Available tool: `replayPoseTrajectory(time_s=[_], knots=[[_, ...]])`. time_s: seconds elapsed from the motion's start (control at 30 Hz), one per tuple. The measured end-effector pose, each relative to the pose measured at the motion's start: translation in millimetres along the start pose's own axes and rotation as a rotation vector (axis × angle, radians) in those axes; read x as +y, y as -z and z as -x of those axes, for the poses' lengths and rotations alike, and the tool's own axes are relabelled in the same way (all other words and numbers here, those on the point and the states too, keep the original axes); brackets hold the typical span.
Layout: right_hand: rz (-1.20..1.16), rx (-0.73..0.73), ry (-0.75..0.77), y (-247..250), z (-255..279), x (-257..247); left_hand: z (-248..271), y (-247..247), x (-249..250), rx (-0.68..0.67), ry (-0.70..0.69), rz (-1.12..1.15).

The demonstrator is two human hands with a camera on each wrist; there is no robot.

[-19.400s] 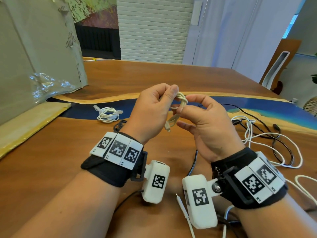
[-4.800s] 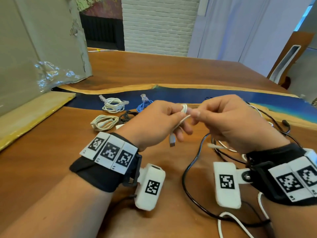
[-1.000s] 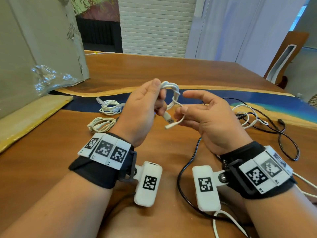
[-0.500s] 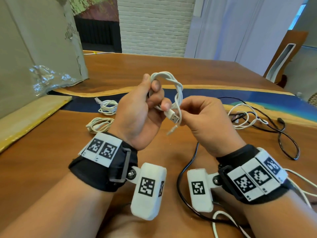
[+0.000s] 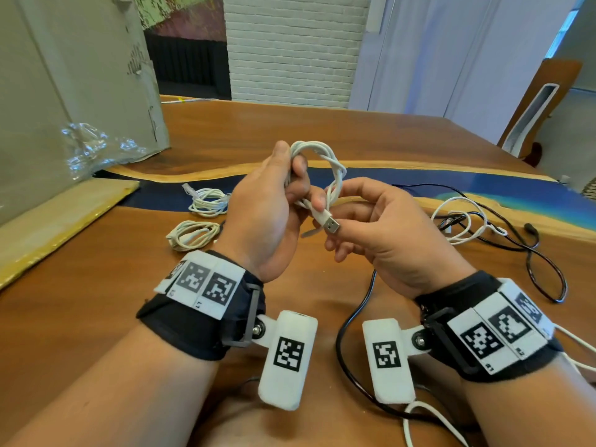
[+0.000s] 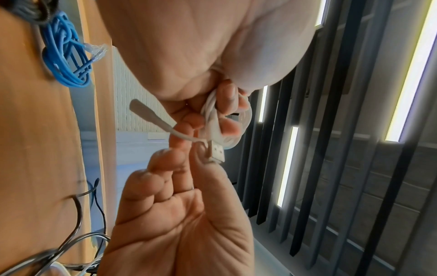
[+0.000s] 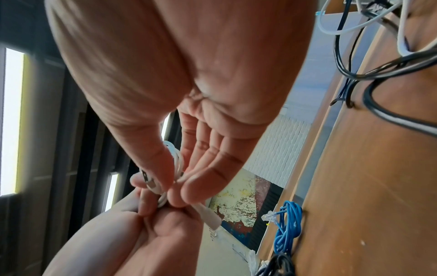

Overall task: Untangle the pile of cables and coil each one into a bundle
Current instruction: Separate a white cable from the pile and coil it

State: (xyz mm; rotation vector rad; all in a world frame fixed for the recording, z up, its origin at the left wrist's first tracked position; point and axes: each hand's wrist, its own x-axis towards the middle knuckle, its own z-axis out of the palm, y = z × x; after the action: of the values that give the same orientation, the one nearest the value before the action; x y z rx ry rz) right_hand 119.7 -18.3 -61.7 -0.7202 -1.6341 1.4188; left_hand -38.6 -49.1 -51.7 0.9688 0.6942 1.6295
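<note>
My left hand [image 5: 283, 188] holds a small coil of white USB cable [image 5: 325, 159] upright above the table, with thumb and curled fingers round one side of the loop. My right hand [image 5: 351, 217] pinches the cable's loose end just behind the metal USB plug [image 5: 331, 225], close under the coil. In the left wrist view the plug [image 6: 216, 152] sits at the right thumb tip, and the cable's other connector [image 6: 144, 112] sticks out from between the fingers. The right wrist view shows the white loops [image 7: 176, 156] between both hands.
Two coiled white bundles [image 5: 209, 201] [image 5: 193, 235] lie on the wooden table [image 5: 96, 285] to the left. A coiled blue cable [image 6: 66, 54] lies behind them. Tangled black and white cables [image 5: 467, 221] spread at the right, and a black cable [image 5: 342, 333] runs under my wrists. A cardboard box [image 5: 64, 91] stands far left.
The left hand has raised and turned the coil upright. The right hand, loosely spread a second ago, now pinches the end by the USB plug, which points down to the right.
</note>
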Motion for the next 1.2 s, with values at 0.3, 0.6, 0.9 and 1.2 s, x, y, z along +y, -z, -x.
replayPoseTrajectory(time_s=[0.3, 0.6, 0.9, 1.2], knots=[[0.375, 0.188, 0.166, 3, -2, 0, -1, 2, -1, 0.012, -0.003, 0.105], [0.417, 0.305, 0.281, 6, -4, 0, -2, 4, -1, -0.032, 0.057, 0.214], [-0.043, 0.237, 0.147, -8, 0, -1, -4, 3, -11, -0.049, -0.046, 0.076], [-0.063, 0.283, 0.104, -9, 1, -4, -2, 2, -10, -0.094, -0.148, -0.282]])
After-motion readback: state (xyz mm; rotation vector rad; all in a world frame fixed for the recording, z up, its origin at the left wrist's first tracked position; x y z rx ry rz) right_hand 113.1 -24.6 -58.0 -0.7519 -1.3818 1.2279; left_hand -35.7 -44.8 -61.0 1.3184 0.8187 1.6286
